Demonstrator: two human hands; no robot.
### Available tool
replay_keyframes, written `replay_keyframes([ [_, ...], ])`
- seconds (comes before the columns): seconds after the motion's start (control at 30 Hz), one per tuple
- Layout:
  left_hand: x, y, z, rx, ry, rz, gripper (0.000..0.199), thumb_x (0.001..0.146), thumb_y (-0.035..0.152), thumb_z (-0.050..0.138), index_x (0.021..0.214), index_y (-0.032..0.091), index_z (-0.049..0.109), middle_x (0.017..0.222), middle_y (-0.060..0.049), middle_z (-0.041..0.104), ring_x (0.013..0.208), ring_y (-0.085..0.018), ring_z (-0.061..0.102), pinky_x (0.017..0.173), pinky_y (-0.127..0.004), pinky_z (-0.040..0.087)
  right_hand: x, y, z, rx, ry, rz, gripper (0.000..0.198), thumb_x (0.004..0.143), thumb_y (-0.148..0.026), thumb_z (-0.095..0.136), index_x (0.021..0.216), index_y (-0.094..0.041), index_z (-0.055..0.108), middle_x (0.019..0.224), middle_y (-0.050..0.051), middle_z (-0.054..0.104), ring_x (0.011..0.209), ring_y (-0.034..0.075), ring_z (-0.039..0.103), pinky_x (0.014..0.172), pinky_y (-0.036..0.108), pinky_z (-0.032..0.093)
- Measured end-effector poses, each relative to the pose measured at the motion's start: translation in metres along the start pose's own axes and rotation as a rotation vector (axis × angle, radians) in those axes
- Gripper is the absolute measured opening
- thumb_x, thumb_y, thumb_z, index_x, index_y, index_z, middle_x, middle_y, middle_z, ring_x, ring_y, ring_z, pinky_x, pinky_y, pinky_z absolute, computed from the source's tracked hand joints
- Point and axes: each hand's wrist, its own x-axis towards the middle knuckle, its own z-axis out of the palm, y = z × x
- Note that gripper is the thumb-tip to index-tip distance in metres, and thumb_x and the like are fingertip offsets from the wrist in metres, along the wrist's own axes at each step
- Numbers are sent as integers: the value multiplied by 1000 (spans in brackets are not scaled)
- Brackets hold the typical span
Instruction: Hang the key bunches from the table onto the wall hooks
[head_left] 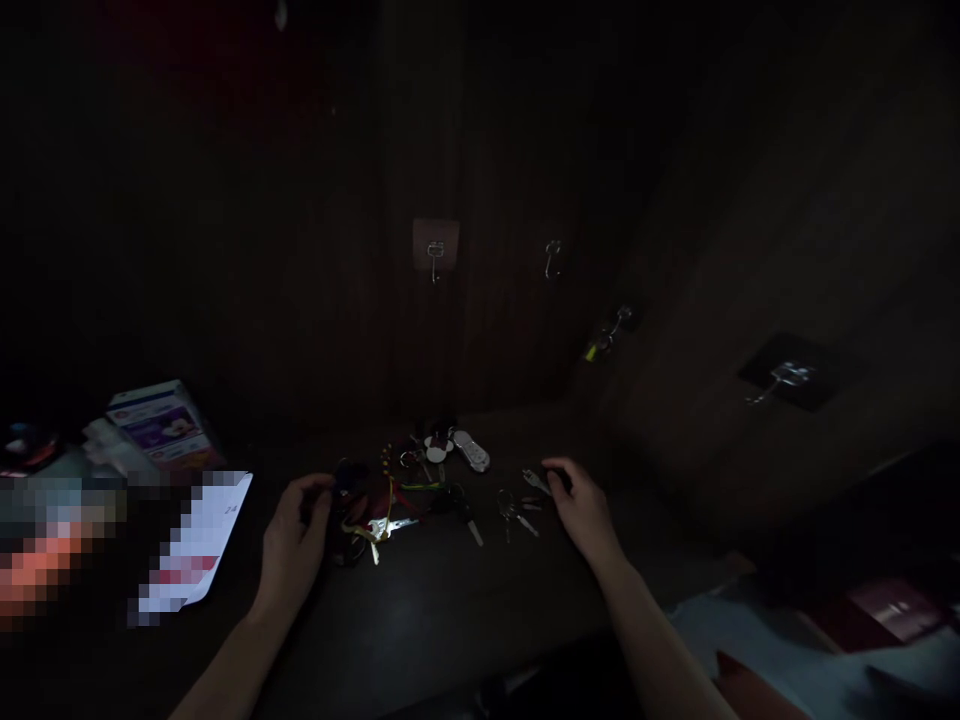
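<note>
Curling part-closed, the left hand [295,538] is nearer the bright silver key [384,527], which lies to its right, blade pointing away; the right hand [586,512], similarly curled, is farther off. Whether either grips anything, I cannot tell.

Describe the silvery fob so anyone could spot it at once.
On the dark surface between the left hand and the right hand, find the spread of keys. The silvery fob lies at its far edge, just right of a white, lobed tag. Its long, rounded, broad body sets it apart from the thin keys nearby.
</note>
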Motion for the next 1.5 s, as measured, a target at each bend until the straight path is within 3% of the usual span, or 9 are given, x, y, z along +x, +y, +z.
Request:
replay_keyframes([
  [0.1, 0, -2, -1, 23, 1, 10, 28, 81, 41, 44, 96, 22, 57, 93, -4, 65, 85, -21, 62, 72, -31, 50, 0, -3, -4, 79, 17, 31, 24, 82, -33, 42, 92, -22, 62, 98, 5, 66, 93, 22, 60, 80, 37, 46],
  [0.27, 0, -3, -1, 46, -9, 23, 27, 81, 41, 44, 95, 22, 58, 93, -4, 66, 84, -21, 62, 67, -29, 49, -4, -17, -6, 11, -163, -186, 20, 85, -33, 49, 94, -27, 66, 109, 4, 63, 107, 23, 54, 93, 42, 39],
  [0.4, 0, -2, -1, 53, -15, 25, 27, 81, 41, 44, 94, 22, 58, 92, -3, 66, 82, -21, 63, 65, -29, 49, -8, -20, -3, -87, -218, -268, 21, 85, -32, 51, 101, -29, 64, 117, 5, 59, 114, 24, 50, 97, 47, 36],
  [0.53, 0, -1, -1, 78, -24, 43, 26, 81, 41, 43, 92, 23, 59, 91, -3, 67, 79, -21, 63, 65, -29, 49, -8, -19, -3, -84, -316, -350, 16, 82, -33, 57, 96, -29, 65, 121, 4, 58, 122, 25, 44, 99, 47, 35],
  [0.77, 0, -2, 0, 76, -11, 40, 26, 80, 41, 44, 91, 23, 59, 89, -3, 68, 81, -21, 64, 67, -29, 50, -7, -23, -6, 37, -332, -268, 11, 85, -33, 53, 84, -26, 62, 114, 4, 61, 121, 24, 45, 99, 46, 35],
  [1.0, 0, -4, 0, 74, -16, 35, 26, 81, 41, 44, 92, 23, 59, 90, -3, 68, 79, -21, 64, 63, -28, 49, -1, -4, 2, -50, -2, -112, 23, 85, -33, 46, 99, -25, 63, 103, 7, 65, 101, 24, 56, 86, 41, 44],
  [1.17, 0, -5, 0, 65, -31, 20, 26, 80, 42, 45, 93, 23, 59, 91, -2, 68, 80, -20, 64, 62, -26, 49, -1, -2, 6, -192, -40, -60, 18, 79, -36, 56, 92, -28, 67, 108, 5, 64, 103, 27, 54, 87, 44, 41],
  [1.33, 1, -3, -1, 78, -28, 23, 26, 78, 43, 45, 90, 24, 60, 88, -2, 68, 78, -21, 65, 63, -27, 50, 1, -4, 2, 76, -66, -3, 16, 80, -38, 54, 82, -26, 64, 87, 3, 68, 87, 23, 60, 81, 39, 44],
  [1.5, 2, 0, -3, 76, -47, -32, 28, 76, 45, 45, 88, 25, 60, 90, -2, 69, 80, -23, 65, 67, -30, 51, 5, -2, -3, 558, 82, 237, 24, 69, -44, 66, 78, -22, 62, 76, 2, 67, 73, 20, 63, 72, 33, 48],
])
